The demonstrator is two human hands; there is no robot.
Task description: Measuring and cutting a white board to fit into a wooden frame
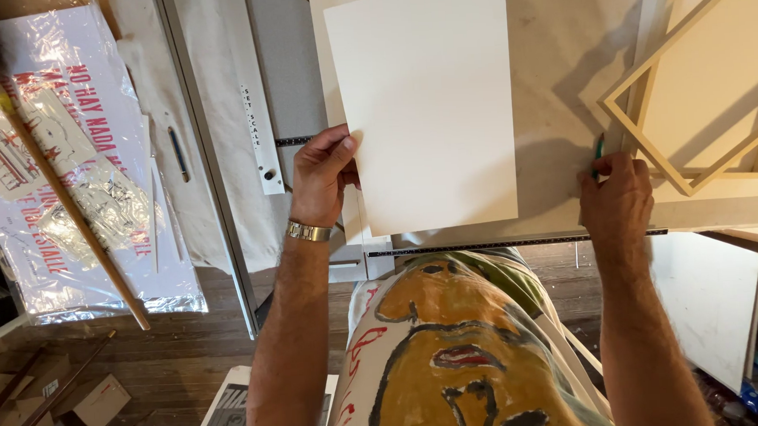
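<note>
Two hands work at a pale cutting table (553, 103), and what matters is how the cream board (429, 100) lies against them. That sheet is the largest thing in play: a rectangle with its long axis running from about six o'clock up to twelve, tilted a touch clockwise, its lower edge just above the table's ruled front rail (517, 243). From the left hand (322, 177) the sheet spreads toward two o'clock; the hand pinches its left edge low down, thumb on top and fingers curled beneath, wrist carrying a metal watch band (308, 232). This hand is the nearer, already touching the sheet.

Off at three o'clock from the sheet's bottom corner, clear of it, the right hand (617, 198) rests knuckles-up on the table with its fingers closed round a slim green tool (598, 152), probably a pencil or knife; only its tip shows. Both forearms reach straight up from six o'clock.

Wooden stretcher frames (691, 131) lie at one o'clock from the right hand. A grey rule arm (261, 137) runs at eleven o'clock from the left. A wrapped poster (70, 167) lies far off at nine o'clock.
</note>
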